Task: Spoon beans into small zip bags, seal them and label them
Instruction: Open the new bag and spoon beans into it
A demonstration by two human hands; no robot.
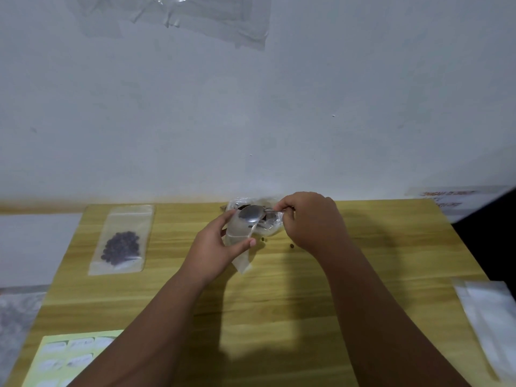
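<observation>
My left hand (215, 254) holds a small clear zip bag (240, 244) with its mouth up, near the far middle of the wooden table (321, 289). My right hand (310, 222) grips the handle of a metal spoon (251, 213), whose bowl sits at the bag's mouth. Behind them lies a clear bag of dark beans (269, 216), partly hidden by both hands. A filled zip bag of dark beans (121, 240) lies flat at the far left of the table. Two loose beans (291, 245) rest on the wood near my right hand.
A sheet of white labels on pale green backing (64, 356) lies at the near left corner. A stack of clear empty bags (491, 322) lies at the right edge. A white wall rises just behind the table.
</observation>
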